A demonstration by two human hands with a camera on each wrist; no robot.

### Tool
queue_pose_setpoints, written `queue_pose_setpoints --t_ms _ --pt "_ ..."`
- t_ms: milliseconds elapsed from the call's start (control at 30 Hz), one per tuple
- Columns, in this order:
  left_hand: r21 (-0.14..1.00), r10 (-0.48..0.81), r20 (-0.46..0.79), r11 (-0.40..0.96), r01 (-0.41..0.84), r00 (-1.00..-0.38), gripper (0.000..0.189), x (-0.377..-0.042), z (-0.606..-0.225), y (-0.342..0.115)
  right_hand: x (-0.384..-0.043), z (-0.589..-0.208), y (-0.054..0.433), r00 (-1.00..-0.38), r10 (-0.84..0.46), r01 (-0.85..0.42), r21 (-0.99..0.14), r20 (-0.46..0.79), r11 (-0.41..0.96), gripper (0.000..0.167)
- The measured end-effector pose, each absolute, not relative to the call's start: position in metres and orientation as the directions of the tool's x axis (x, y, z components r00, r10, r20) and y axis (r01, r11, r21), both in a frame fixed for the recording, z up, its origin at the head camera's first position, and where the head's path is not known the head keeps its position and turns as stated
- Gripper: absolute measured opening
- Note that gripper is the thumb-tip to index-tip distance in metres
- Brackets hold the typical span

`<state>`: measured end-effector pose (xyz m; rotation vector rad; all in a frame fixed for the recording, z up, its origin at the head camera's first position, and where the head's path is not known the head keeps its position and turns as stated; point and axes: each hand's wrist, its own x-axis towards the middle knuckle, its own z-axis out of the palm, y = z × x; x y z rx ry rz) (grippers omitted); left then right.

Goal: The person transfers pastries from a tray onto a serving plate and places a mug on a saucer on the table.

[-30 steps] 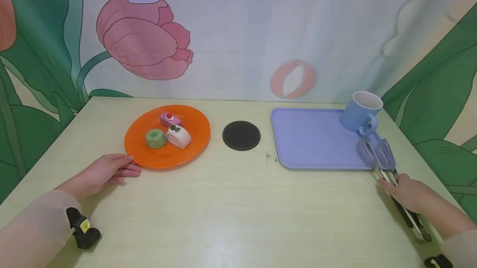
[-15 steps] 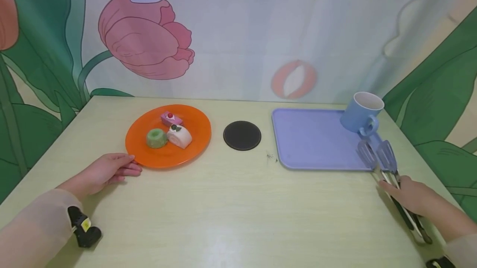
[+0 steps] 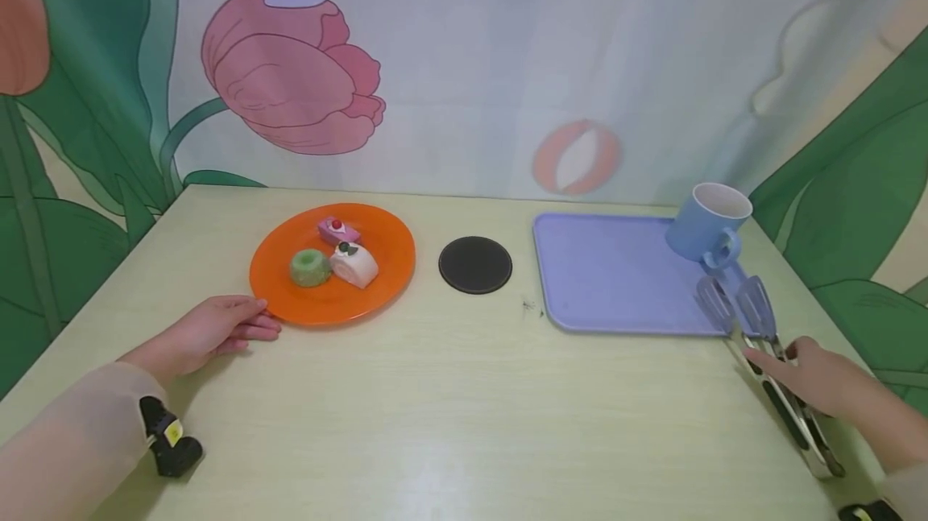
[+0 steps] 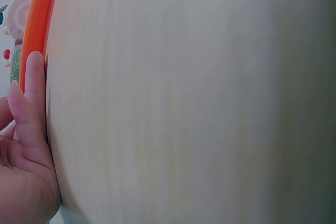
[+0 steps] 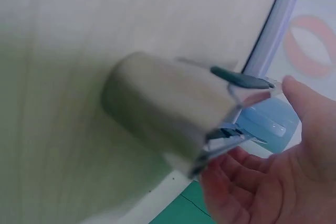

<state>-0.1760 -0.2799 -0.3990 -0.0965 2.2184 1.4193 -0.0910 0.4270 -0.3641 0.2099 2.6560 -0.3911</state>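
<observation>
In the head view my left hand [image 3: 210, 332] pinches the near-left rim of an orange plate [image 3: 387, 295]. In the left wrist view, fingers lie close against the plate's edge. On the plate are a green ring-shaped cake [image 3: 310, 267], a white-and-pink cake roll [image 3: 355, 265] and a pink cake slice [image 3: 338, 230] with a red dot on top. My right hand [image 3: 819, 376] holds metal tongs [image 3: 786, 408] by their arms, thumb on one side and fingers on the other. The tongs' slotted heads reach over the near-right corner of a lilac tray [image 3: 609, 271].
A light-blue mug [image 3: 699, 227] stands at the tray's far-right corner, its handle turned toward the tongs. A round black coaster [image 3: 474, 265] lies between plate and tray. Behind the pale table [image 3: 464, 408] hangs a printed curtain [image 3: 464, 62].
The head view has shifted slightly, so everything sits a little further right. My right fingers have shifted slightly on the tongs. The left hand keeps its place at the plate's rim.
</observation>
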Motion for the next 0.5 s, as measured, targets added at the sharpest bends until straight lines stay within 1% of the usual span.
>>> queue_pose_setpoints --t_ms 267,500 --pt "0.830 0.193 -0.448 0.452 -0.326 -0.873 0.050 -0.174 -0.398 -0.278 -0.096 -0.358 0.430 -0.949 0.100 0.172 -0.227 -0.299 0.959 0.084" --pt "0.837 0.197 -0.440 0.443 -0.321 -0.876 0.050 -0.174 -0.398 -0.277 -0.096 -0.349 0.426 -0.964 0.127 0.185 -0.250 -0.232 0.950 0.084"
